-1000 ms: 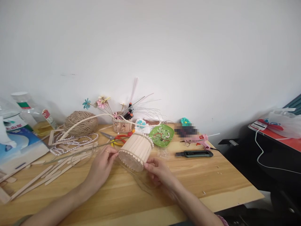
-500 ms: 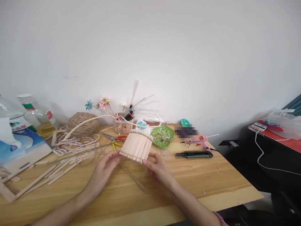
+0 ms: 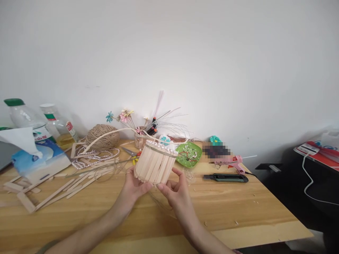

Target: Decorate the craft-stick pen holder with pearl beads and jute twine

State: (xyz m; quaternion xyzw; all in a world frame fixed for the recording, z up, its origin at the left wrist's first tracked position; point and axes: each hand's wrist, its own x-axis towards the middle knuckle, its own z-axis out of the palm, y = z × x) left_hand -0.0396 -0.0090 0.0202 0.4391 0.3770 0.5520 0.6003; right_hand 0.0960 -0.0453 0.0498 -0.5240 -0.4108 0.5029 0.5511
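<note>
I hold a small round basket made of pale craft sticks (image 3: pixel 155 163) above the wooden table (image 3: pixel 238 208), tilted slightly, with a row of pearl beads along its top rim. My left hand (image 3: pixel 135 185) cups its lower left side, fingers closed under it. My right hand (image 3: pixel 176 188) grips the lower right side, thumb raised against the sticks. A thin clear strand hangs below the basket toward the table.
Loose craft sticks (image 3: pixel 66 187), pearl strings (image 3: pixel 92 157), a twine ball (image 3: pixel 102 135), scissors (image 3: pixel 131 152), a green dish of beads (image 3: pixel 189 154), a pink glue gun (image 3: pixel 231 161) and a utility knife (image 3: pixel 225 177) lie on the table. Bottles (image 3: pixel 55 121) and a tissue box (image 3: pixel 42 160) stand at left.
The basket has been lifted off the table and turned more upright, so its beaded bottom edge no longer faces me. Both hands moved beneath it. The view shifted left.
</note>
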